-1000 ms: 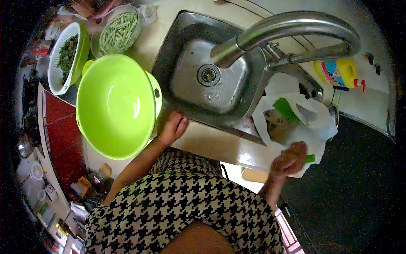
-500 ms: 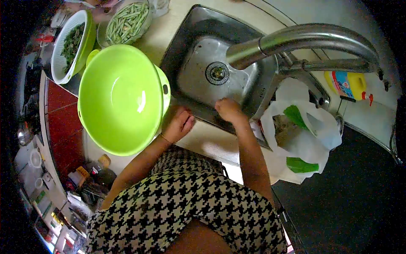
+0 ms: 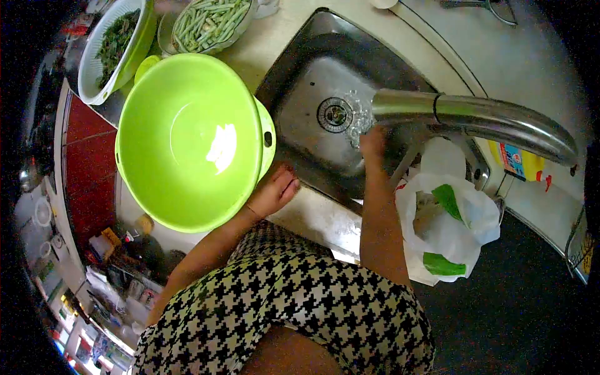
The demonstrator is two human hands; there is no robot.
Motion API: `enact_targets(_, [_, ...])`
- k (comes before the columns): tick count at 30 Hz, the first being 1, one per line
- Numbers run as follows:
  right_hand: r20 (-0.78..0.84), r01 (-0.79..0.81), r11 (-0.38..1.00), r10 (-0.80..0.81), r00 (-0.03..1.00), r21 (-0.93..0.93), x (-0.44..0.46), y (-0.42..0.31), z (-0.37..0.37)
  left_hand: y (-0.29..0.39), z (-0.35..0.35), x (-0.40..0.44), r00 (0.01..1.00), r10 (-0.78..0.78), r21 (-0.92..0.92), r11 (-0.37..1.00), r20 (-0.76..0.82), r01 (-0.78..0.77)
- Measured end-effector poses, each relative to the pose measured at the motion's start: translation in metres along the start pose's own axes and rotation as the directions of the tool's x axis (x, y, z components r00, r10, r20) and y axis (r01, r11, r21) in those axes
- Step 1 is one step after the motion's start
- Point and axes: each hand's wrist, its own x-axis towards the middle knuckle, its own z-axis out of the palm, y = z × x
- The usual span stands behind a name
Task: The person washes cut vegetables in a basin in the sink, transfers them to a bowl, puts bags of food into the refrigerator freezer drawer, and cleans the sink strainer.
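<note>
My left hand [image 3: 275, 190] rests at the counter's front edge, close beside the rim of a large lime-green basin [image 3: 162, 150]. Its fingers are curled in, and nothing shows inside them. Under the tap's spout, my right hand [image 3: 373, 145] reaches over the sink; it is blurred and its fingers are hard to make out. Water splashes from the metal tap [image 3: 500, 119] into the steel sink [image 3: 300, 147], around the round drain strainer [image 3: 335, 115]. The basin holds no visible food, only bright reflections.
Behind the basin stand a white-and-green colander [image 3: 87, 78] of dark leafy greens and a glass bowl [image 3: 164, 37] of cut green beans. Right of the sink hangs a white plastic bag [image 3: 437, 234] with green leaf pieces. A yellow bottle [image 3: 531, 165] stands farther right.
My right hand has moved from the sink's near side to beneath the tap. Water now splashes by the drain, where none showed before. My left hand stays by the basin.
</note>
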Motion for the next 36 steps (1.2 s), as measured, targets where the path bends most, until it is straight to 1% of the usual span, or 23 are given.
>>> enact_targets(1, [-0.014, -0.063, 0.995, 0.065, 0.998, 0.074, 0.004, 0.006, 0.011, -0.001, 0.002, -0.001, 1.000, 0.012, 0.003, 1.000, -0.015, -0.012])
enact_targets(2, [-0.006, -0.073, 0.995, 0.074, 0.997, 0.073, 0.010, 0.010, 0.030, 0.000, 0.001, 0.000, 1.000, 0.008, 0.014, 1.000, 0.001, -0.008])
enact_targets(5, [-0.103, 0.179, 0.936, -0.155, 0.983, 0.303, 0.028, 0.012, 0.081, 0.003, 0.001, 0.003, 1.000, -0.007, 0.012, 1.000, 0.015, 0.007])
enact_targets(6, [-0.080, 0.189, 0.805, -0.174, 0.981, 0.563, 0.011, -0.013, 0.059, 0.002, 0.002, 0.000, 1.000, -0.018, -0.009, 1.000, 0.007, 0.019])
enact_targets(7, [-0.061, 0.171, 0.609, -0.197, 0.978, 0.775, -0.001, -0.029, 0.044, 0.001, 0.003, -0.003, 1.000, -0.030, -0.032, 0.999, 0.001, 0.030])
enact_targets(9, [-0.148, 0.088, 0.870, -0.018, 0.989, 0.486, 0.050, -0.026, 0.038, -0.012, 0.019, -0.015, 0.983, -0.172, -0.204, 0.962, 0.070, 0.183])
enact_targets(10, [-0.047, -0.139, 0.816, 0.200, 0.979, 0.561, 0.073, -0.035, 0.004, -0.012, 0.020, -0.015, 0.981, -0.176, -0.213, 0.959, 0.083, 0.190])
enact_targets(11, [0.000, -0.199, 0.901, 0.216, 0.976, 0.386, 0.074, -0.048, -0.023, -0.011, 0.022, -0.015, 0.979, -0.179, -0.221, 0.955, 0.097, 0.196])
enact_targets(13, [0.073, -0.241, 0.969, 0.237, 0.969, 0.051, 0.074, -0.065, -0.052, -0.003, 0.008, -0.008, 0.995, -0.075, -0.087, 0.993, 0.068, 0.081])
enact_targets(14, [0.078, -0.205, 0.977, 0.209, 0.975, -0.054, 0.075, -0.067, -0.048, 0.003, 0.004, -0.004, 0.998, -0.052, -0.048, 0.997, 0.024, 0.053])
enact_targets(16, [0.074, -0.055, 0.979, 0.070, 0.995, -0.195, 0.068, -0.066, -0.034, 0.014, -0.002, 0.002, 0.998, -0.062, -0.107, 0.993, -0.024, 0.059])
enact_targets(17, [0.029, 0.083, 0.967, -0.079, 0.996, -0.242, 0.062, -0.064, -0.024, 0.016, -0.002, 0.002, 0.997, -0.064, -0.137, 0.989, -0.043, 0.058])
enact_targets(19, [-0.082, 0.335, 0.882, -0.381, 0.921, -0.332, 0.050, -0.071, -0.007, 0.004, 0.008, -0.005, 0.998, -0.046, -0.115, 0.992, -0.048, 0.041])
enact_targets(20, [-0.185, 0.415, 0.845, -0.492, 0.851, -0.337, 0.048, -0.081, 0.002, -0.003, 0.013, -0.008, 0.998, -0.040, -0.106, 0.994, -0.049, 0.034])
enact_targets(23, [-0.483, 0.564, 0.739, -0.670, 0.563, -0.369, 0.064, -0.117, 0.048, -0.013, 0.021, -0.019, 0.975, -0.195, -0.193, 0.958, 0.105, 0.212])
enact_targets(25, [-0.441, 0.680, 0.653, -0.746, 0.499, -0.334, 0.054, -0.147, 0.052, -0.013, 0.019, -0.018, 0.943, -0.265, -0.223, 0.925, 0.199, 0.308])
enact_targets(27, [-0.257, 0.688, 0.702, -0.710, 0.656, -0.184, 0.046, -0.158, 0.042, -0.008, 0.016, -0.017, 0.912, -0.322, -0.279, 0.878, 0.254, 0.388])
enact_targets(28, [-0.068, 0.602, 0.795, -0.607, 0.792, -0.078, 0.043, -0.161, 0.032, -0.002, 0.013, -0.015, 0.902, -0.346, -0.322, 0.849, 0.259, 0.418])
enact_targets(29, [0.141, 0.484, 0.875, -0.479, 0.867, -0.003, 0.036, -0.161, 0.022, -0.001, 0.013, -0.015, 0.895, -0.347, -0.312, 0.849, 0.279, 0.427])
enact_targets(30, [-0.015, 0.581, 0.812, -0.582, 0.813, -0.050, 0.037, -0.143, 0.026, 0.000, 0.012, -0.015, 0.889, -0.349, -0.303, 0.848, 0.298, 0.434])
enact_targets(32, [-0.304, 0.720, 0.665, -0.741, 0.599, -0.201, 0.044, -0.086, 0.034, -0.008, 0.017, -0.017, 0.898, -0.310, -0.241, 0.889, 0.312, 0.390])
enact_targets(35, [-0.252, 0.591, 0.731, -0.535, 0.807, 0.340, 0.009, -0.068, -0.031, -0.002, 0.023, -0.020, 0.937, -0.298, -0.341, 0.875, 0.181, 0.344])
enact_targets(36, [-0.322, 0.551, 0.799, -0.470, 0.822, 0.239, 0.021, -0.060, -0.029, 0.001, 0.023, -0.019, 0.944, -0.299, -0.367, 0.869, 0.141, 0.331])
